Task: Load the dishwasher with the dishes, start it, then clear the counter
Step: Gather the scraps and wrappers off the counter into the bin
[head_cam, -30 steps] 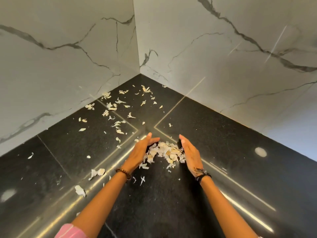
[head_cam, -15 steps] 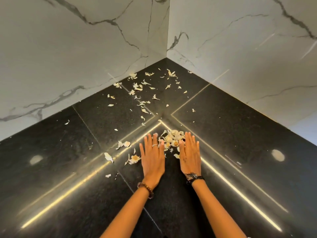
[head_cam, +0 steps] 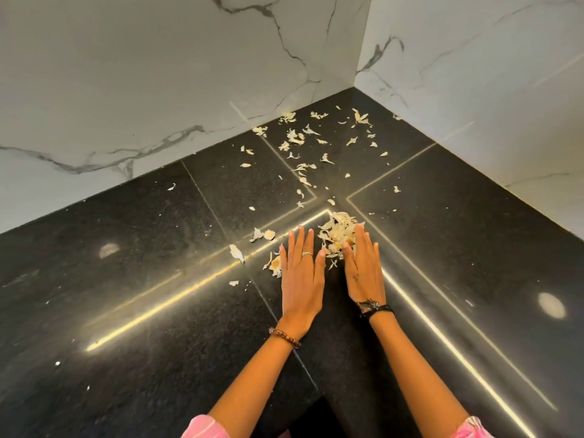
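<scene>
Both hands lie flat, palms down, on the black counter [head_cam: 132, 298], much as they did half a second ago; a full second ago they stood on edge, cupped around the heap. The left hand [head_cam: 301, 276] has its fingers straight and close together, a ring on one of them and a bead bracelet [head_cam: 284, 337] at the wrist; its grip holds nothing and simply rests on the stone. The right hand [head_cam: 363, 270] is just beside it, fingers straight, fingertips pressing into the near edge of the pile of pale peels [head_cam: 336, 230]; it pinches nothing either, and a dark band [head_cam: 374, 308] circles its wrist. The pile sits on the counter just beyond the two hands, touching the right fingers, at the spot where the bright seams in the stone meet. Compared with the earlier view, the hands have kept nearly the same pose, while the camera now looks further left, so the corner of the marble walls [head_cam: 158, 74] sits further right in the picture. Loose peel scraps [head_cam: 297, 137] lie scattered between the pile and the wall corner, and a few larger bits [head_cam: 262, 234] lie just left of the left hand. Pink sleeves [head_cam: 202, 428] show at the bottom edge.
</scene>
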